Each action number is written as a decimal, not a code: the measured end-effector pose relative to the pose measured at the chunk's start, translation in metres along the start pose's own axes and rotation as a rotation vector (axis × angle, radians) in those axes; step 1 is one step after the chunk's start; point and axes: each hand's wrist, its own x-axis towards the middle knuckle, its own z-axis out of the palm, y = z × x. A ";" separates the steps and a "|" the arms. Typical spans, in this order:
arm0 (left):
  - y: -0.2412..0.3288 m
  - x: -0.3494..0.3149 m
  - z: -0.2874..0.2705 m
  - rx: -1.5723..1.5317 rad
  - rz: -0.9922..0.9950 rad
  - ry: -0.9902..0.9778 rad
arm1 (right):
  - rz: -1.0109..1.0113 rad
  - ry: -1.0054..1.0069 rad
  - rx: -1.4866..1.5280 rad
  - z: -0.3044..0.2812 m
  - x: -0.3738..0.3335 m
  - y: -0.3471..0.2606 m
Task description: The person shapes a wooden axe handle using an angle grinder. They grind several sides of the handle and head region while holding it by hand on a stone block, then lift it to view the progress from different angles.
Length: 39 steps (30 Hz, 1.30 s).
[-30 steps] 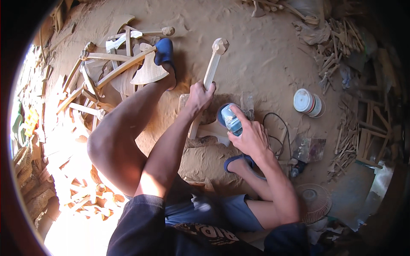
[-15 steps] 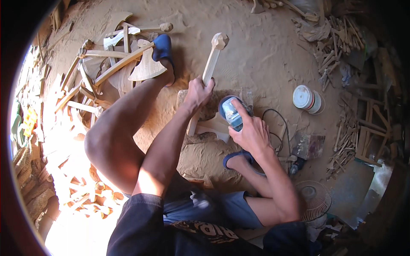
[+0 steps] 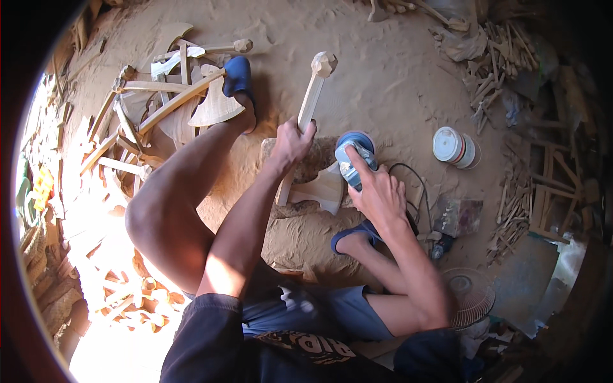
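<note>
My left hand (image 3: 294,143) is closed round the shaft of a wooden axe (image 3: 311,101). Its knobbed end points away from me, while the flared blade lies on my side, over a low dusty block (image 3: 271,150). In my right hand (image 3: 383,199) is a corded disc sander (image 3: 357,165), gripped from above with the forefinger stretched along its body. The sander's round pad is tilted up and stands to the right of the axe, apart from the blade. Whether the disc is spinning I cannot tell.
Several wooden axes (image 3: 216,107) lie piled at the left, beside my blue-shod foot. To the right stand white tubs (image 3: 449,145), a fan (image 3: 469,297) and heaps of wood pieces (image 3: 511,210). The sander's black cable (image 3: 418,180) curls on the sandy ground.
The sander has shifted slightly right and its pad has tipped, uncovering more of the axe blade. My left hand and the axe have barely moved.
</note>
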 end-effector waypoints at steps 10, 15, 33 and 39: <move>0.015 0.015 -0.014 -0.538 -0.199 -0.197 | 0.038 0.078 0.438 0.004 -0.037 -0.007; 0.023 0.008 -0.004 -0.241 -0.011 0.001 | -0.029 0.092 0.445 0.027 -0.042 -0.020; 0.016 0.009 -0.009 -0.205 -0.003 0.097 | -0.064 0.056 0.363 0.038 -0.035 -0.051; 0.014 0.011 -0.007 -0.181 -0.027 0.076 | -0.025 0.002 0.331 0.039 -0.038 -0.047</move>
